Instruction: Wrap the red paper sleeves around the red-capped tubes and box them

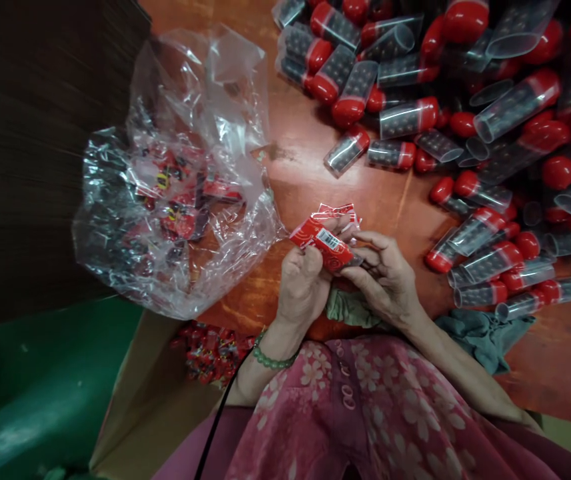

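Tabletop (305,177), seemingly wooden; hands (303,287) partly hide packet (324,241).

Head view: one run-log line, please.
left hand: gripping barcoded red packet; right hand: at packet's right end; clear bag: left; red-capped tubes: heaped right

Packet (326,241): glossy, printed. Bag (238,87): clear plastic, crinkled, shiny. Tubes (501,115): clear, smooth plastic; caps (559,172) glossy. Table (303,177): smooth, slight sheen. Garment (390,407): matt cloth. Box (135,393): matt cardboard.

A crumpled blue-green cloth (488,333) and a bunched pale-green cloth (349,309) line the near edge of a flat reddish-orange table (395,207), with glossy green floor (50,367) below the table's left side.
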A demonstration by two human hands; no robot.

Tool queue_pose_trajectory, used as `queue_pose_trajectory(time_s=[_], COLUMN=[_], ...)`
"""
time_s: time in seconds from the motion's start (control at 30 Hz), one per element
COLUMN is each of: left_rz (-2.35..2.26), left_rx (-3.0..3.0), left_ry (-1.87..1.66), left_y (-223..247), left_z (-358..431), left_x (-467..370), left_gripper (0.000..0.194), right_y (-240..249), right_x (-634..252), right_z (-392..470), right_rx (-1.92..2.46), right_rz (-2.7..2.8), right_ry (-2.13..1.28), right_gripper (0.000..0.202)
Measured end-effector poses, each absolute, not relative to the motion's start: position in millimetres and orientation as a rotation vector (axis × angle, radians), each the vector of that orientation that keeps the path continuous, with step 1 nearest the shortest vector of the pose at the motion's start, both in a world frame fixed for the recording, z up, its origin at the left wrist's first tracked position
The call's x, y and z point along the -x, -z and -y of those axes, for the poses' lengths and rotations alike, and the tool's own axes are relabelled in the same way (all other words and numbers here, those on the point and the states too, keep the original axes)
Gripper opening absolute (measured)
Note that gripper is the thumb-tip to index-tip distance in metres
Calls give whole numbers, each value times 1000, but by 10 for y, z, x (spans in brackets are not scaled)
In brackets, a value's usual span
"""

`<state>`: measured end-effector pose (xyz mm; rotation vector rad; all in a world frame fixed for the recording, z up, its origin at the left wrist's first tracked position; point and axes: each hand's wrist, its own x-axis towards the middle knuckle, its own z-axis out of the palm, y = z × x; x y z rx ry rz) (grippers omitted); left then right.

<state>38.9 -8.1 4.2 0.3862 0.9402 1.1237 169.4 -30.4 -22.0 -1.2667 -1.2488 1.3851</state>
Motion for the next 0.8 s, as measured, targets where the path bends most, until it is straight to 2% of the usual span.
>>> queue_pose_trajectory(time_s=[0.2, 0.47, 0.63, 0.8], left_rz=[-953, -942, -934, -1032], left_rx=[-425, -507, -587, -704], left_ry=[-1080, -1051, -1063, -990], left_y=[7, 54, 25, -74], left_z=[200, 353, 413, 571], left_x=[-461, -443, -420, -134], left_gripper=[42, 44, 43, 39], right_y=[220, 230, 271, 193], right_x=[-1696, -1685, -1674, -1670], right_z=[293, 351, 399, 473], right_rx=[1180, 1200, 1139, 1020], right_rz=[1217, 1202, 1278, 1512], right_ry=[-1384, -1327, -1244, -1311], right_gripper=[27, 32, 28, 24])
